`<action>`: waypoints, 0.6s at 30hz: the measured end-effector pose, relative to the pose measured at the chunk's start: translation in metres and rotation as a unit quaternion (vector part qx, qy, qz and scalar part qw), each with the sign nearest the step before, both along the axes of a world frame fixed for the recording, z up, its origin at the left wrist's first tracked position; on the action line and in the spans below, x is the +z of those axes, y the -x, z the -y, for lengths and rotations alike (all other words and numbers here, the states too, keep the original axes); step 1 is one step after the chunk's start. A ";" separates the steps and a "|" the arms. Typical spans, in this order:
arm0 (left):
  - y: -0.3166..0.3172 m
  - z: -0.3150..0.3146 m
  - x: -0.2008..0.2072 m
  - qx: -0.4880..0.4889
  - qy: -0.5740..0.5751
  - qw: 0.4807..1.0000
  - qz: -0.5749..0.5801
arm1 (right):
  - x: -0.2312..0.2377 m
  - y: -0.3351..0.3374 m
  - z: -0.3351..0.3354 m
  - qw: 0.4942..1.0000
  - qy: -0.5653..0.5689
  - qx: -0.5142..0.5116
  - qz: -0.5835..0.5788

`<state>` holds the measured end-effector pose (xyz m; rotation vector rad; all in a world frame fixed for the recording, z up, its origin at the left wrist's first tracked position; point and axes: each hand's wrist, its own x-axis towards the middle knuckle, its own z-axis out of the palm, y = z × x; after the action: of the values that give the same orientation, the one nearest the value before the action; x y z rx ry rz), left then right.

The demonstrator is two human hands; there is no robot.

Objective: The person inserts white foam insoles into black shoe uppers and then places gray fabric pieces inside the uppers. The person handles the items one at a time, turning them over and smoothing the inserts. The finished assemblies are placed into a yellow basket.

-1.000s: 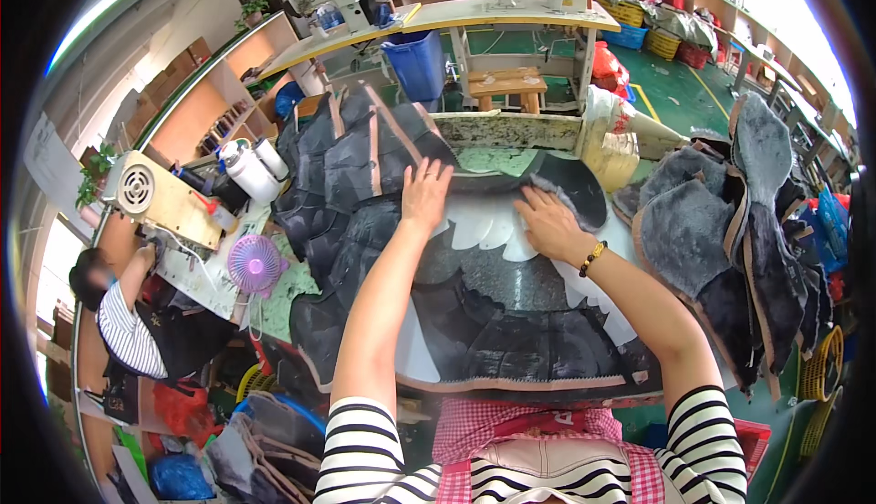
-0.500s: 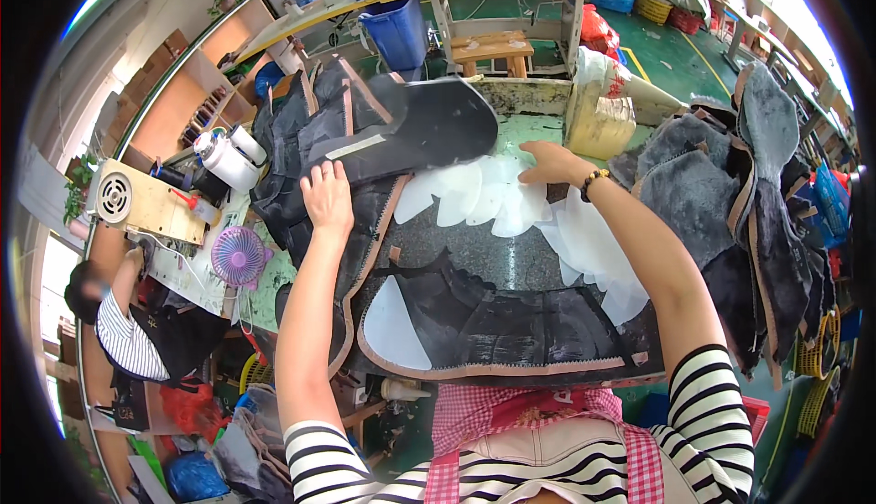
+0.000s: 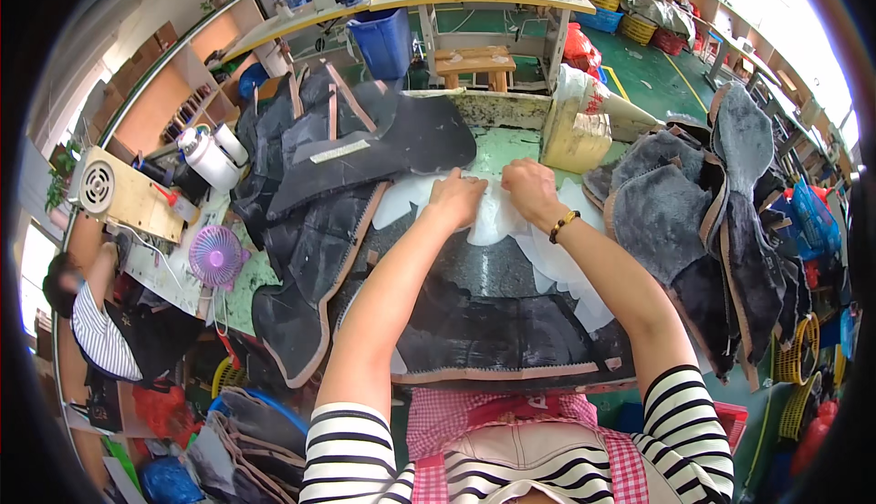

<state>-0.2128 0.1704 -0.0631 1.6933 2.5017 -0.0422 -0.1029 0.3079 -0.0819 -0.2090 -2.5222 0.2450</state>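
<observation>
Both my hands are at the far side of the dark worktop, above a fan of thin white curved sheet pieces (image 3: 493, 221). My left hand (image 3: 458, 197) is closed with fingers curled down, pinching the edge of a white piece. Just right of it, my right hand (image 3: 532, 188) is closed on the same white piece; its fingertips are partly hidden. A smooth black curved panel (image 3: 401, 144) lies on the pile of black panels (image 3: 319, 212) to the left. In front of me, a black panel (image 3: 497, 335) with a beige edge strip lies flat, partly under my left forearm.
Grey fuzzy panels (image 3: 662, 203) are heaped at the right. A yellowish block (image 3: 577, 142) stands at the far edge. On the left are a purple fan (image 3: 217, 256), a white canister (image 3: 208, 159) and a seated person (image 3: 119, 322). A blue bin (image 3: 381, 43) stands beyond.
My left hand has let go of the black curved panel, which now rests on the left pile, and moved right to the white pieces. My right hand has closed on a white piece.
</observation>
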 end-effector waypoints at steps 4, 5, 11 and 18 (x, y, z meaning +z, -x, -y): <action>-0.007 0.003 -0.008 -0.006 -0.047 0.998 -0.033 | 0.032 -0.043 0.035 0.995 -0.013 0.096 0.003; -0.002 0.006 -0.014 -0.010 -0.046 0.998 -0.047 | 0.049 -0.058 0.045 0.994 0.039 0.105 -0.017; 0.005 0.030 -0.032 -0.042 -0.149 0.987 0.043 | 0.133 -0.166 0.067 0.798 0.537 0.208 -0.178; -0.189 0.159 0.018 -0.223 -0.208 0.950 0.065 | 0.048 -0.268 0.081 0.621 0.763 0.089 -0.157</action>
<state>-0.0241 0.0114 -0.0455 2.3021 2.0837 0.5738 0.1655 0.2271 -0.0337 -0.4738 -1.2956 2.2129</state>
